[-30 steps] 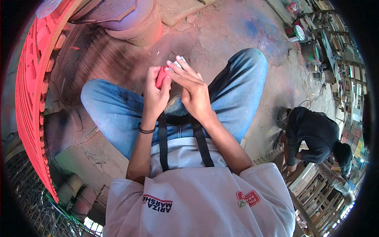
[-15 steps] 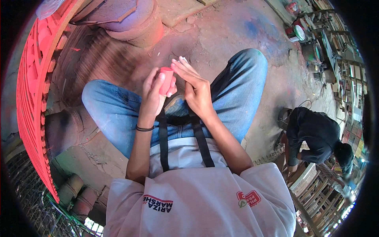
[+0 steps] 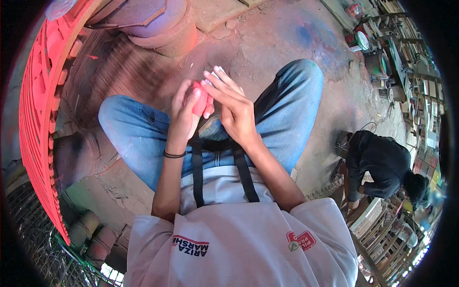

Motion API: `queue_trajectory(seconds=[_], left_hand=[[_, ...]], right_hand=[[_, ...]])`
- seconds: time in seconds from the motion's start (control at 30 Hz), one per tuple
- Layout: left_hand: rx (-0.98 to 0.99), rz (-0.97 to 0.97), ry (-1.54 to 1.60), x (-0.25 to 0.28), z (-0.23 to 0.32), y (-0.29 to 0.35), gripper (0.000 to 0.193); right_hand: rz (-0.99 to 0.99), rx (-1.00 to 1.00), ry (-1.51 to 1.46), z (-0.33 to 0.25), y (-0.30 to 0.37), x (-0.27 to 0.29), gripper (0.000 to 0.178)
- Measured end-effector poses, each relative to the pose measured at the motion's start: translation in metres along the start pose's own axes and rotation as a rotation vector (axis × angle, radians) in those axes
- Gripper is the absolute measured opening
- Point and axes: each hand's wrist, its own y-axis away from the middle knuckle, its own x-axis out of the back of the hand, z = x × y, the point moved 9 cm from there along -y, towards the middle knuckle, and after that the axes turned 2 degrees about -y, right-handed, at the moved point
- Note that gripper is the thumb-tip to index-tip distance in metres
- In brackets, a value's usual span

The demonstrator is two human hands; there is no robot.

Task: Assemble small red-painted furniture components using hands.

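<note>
Between my knees, my left hand [image 3: 183, 106] is wrapped round a small red cup-shaped piece [image 3: 200, 101]. Its wider rim showed earlier, but fingers now cover much of its upper end. My right hand [image 3: 234, 106] lies across the top of the piece, fingers stretched out and fingertips close to the left fingers. Something whitish shows at the right fingertips; it is too small to name. What the piece is made of cannot be told.
At my left stands a slatted red rack [image 3: 48, 105] with red pieces on it. A dusty bucket [image 3: 162, 28] is ahead, a paint can [image 3: 357, 41] far right. At the right, a person in black [image 3: 377, 162] bends over beside wooden frames [image 3: 382, 248].
My right hand has shifted slightly left and over the red piece, hiding its rim. The left hand stays nearly in place. The person at the right has barely moved.
</note>
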Motion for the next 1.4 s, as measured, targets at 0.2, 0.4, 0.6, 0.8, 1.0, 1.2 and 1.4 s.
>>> queue_trajectory(seconds=[0.2, 0.4, 0.6, 0.8, 1.0, 1.2, 1.4], left_hand=[[0.038, -0.026, 0.041, -0.003, 0.001, 0.004, 0.021], [-0.008, 0.022, -0.077, 0.0, 0.009, 0.002, 0.017], [-0.085, 0.042, -0.313, 0.0, 0.015, 0.004, 0.015], [-0.081, 0.078, -0.49, 0.004, 0.011, 0.005, 0.017], [-0.128, 0.16, -0.581, 0.012, 0.012, 0.007, 0.019], [-0.223, 0.187, -0.661, 0.009, 0.021, 0.008, 0.022], [-0.117, 0.061, -0.326, 0.005, 0.027, 0.007, 0.017]], right_hand=[[0.02, 0.002, 0.001, 0.004, 0.0, 0.003, 0.056], [0.057, 0.021, 0.077, 0.007, -0.001, 0.008, 0.056], [0.071, 0.002, 0.127, 0.02, -0.001, 0.009, 0.054], [-0.013, 0.013, 0.127, 0.013, -0.001, 0.004, 0.052], [-0.005, 0.008, 0.195, 0.018, 0.0, 0.001, 0.054], [-0.016, 0.012, 0.104, 0.007, 0.001, -0.001, 0.055], [0.041, -0.064, -0.141, 0.008, -0.005, 0.013, 0.053]])
